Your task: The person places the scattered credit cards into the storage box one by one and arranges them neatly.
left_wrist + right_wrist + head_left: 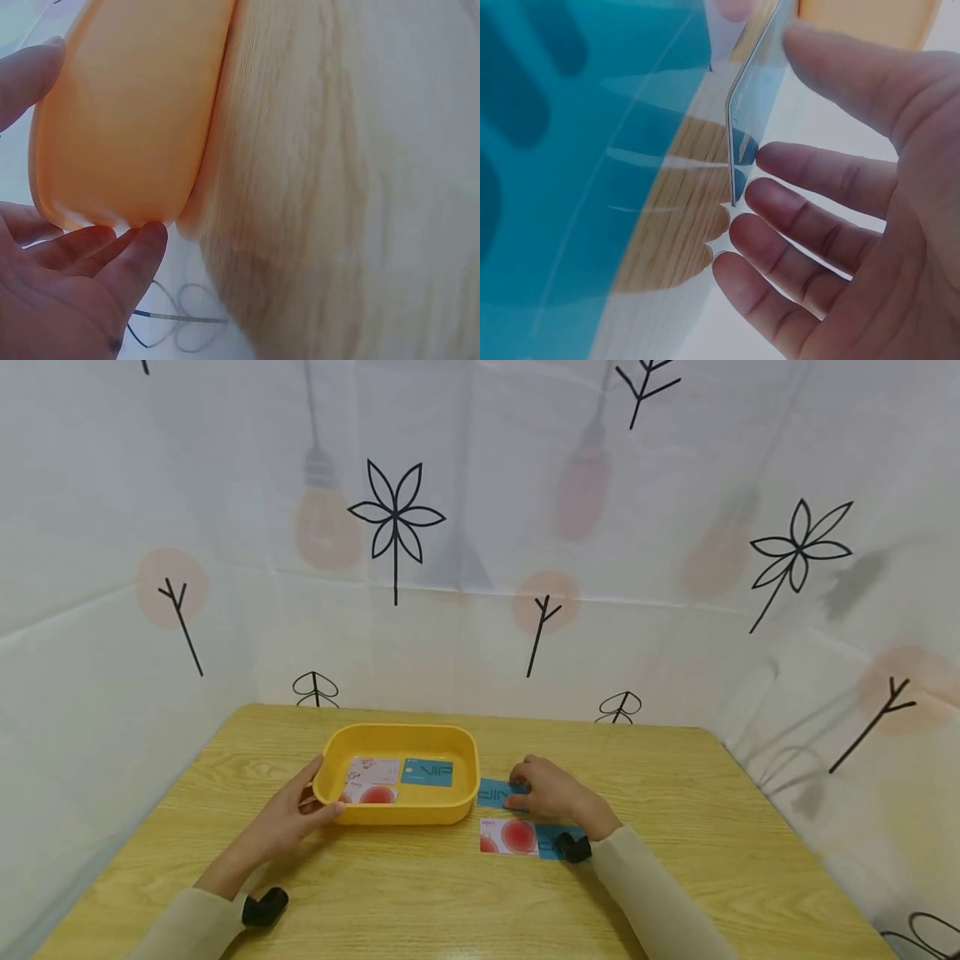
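My left hand [285, 818] holds the left end of a yellow plastic tray [405, 815], thumb at the front rim. In the left wrist view its fingertips press on the tray's end wall [135, 127]. At the tray's right side, my right hand [551, 789] grips a blue VIP card [491, 792] by its edges between thumb and fingers. That card [742, 112] shows nearly edge-on in the right wrist view. Just in front lie a white card with red circles [510, 836] and another blue card [550, 842], partly hidden by the right wrist.
Inside the tray lie a blue VIP card [427, 772], a pale card with a reddish pattern [373, 770] and a red-circle card [377, 794]. All stand on a wooden table [420, 893]. A patterned white cloth [465, 635] hangs behind its back edge and beside it.
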Action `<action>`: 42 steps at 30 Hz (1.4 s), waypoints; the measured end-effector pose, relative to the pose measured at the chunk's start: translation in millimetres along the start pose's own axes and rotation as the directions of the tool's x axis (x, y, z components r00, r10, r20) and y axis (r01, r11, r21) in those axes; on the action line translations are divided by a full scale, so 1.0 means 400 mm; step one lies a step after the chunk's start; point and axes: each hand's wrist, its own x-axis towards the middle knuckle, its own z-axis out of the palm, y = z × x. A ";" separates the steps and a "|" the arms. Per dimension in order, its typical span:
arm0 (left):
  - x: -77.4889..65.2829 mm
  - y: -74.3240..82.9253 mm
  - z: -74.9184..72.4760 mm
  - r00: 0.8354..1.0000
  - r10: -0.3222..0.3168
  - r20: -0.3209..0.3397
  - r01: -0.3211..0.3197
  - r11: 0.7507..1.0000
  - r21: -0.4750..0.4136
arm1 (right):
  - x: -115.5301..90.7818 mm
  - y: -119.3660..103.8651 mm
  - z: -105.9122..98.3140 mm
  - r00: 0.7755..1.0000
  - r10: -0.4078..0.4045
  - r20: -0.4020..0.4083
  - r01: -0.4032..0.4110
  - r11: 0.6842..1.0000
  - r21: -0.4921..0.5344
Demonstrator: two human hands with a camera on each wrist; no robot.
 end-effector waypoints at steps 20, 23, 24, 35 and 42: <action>-0.001 0.007 -0.003 1.000 0.003 0.002 -0.003 1.000 -0.020 | 0.011 0.009 0.006 0.993 0.115 0.007 -0.115 0.993 0.021; -0.002 0.012 -0.004 1.000 0.008 0.004 -0.008 1.000 -0.024 | 0.010 0.009 0.005 0.993 0.119 0.004 -0.119 0.992 0.044; -0.003 0.013 -0.004 1.000 0.008 0.002 -0.008 1.000 -0.024 | 0.010 0.009 0.005 0.993 0.119 0.002 -0.119 0.991 0.054; -0.003 0.013 -0.001 1.000 0.005 -0.001 -0.005 1.000 -0.001 | 0.005 0.005 0.002 0.994 0.108 -0.010 -0.107 0.993 0.046; -0.002 0.015 -0.004 1.000 0.001 -0.004 -0.001 1.000 -0.012 | 0.007 0.004 -0.001 0.992 0.125 -0.034 -0.124 0.992 0.039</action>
